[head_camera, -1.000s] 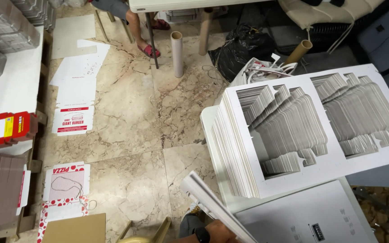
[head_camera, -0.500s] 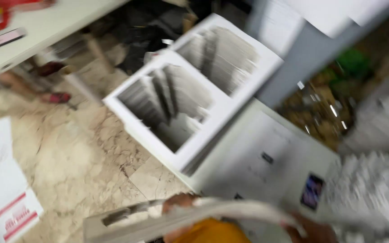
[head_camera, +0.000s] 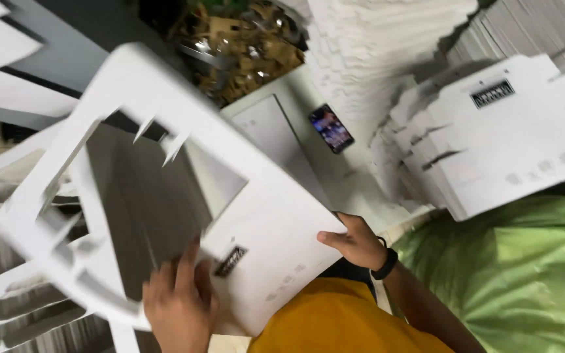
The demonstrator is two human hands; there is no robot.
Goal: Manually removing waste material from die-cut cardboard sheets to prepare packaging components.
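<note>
While both hands grip it, the large white die-cut cardboard sheet with cut-out windows (head_camera: pixel 165 196) hangs tilted over the white stack of matching sheets (head_camera: pixel 8 287). My left hand (head_camera: pixel 178 304) pinches its near edge; right hand (head_camera: pixel 354 242) clasps the corner. I judge: keep it level, edges squared, clear of the dark smartphone (head_camera: pixel 330 128).

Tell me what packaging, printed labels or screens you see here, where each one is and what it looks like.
Die-cut white cardboard sheet: held by left hand and right hand, centre, with cut-out windows.
Dark rectangular label: on that sheet, beside the left hand.
Phone: lying on a white surface, upper centre, screen lit and colourful.
Stack of white flat cardboard blanks: right, fanned edges, with a dark rectangular label on top.
</note>
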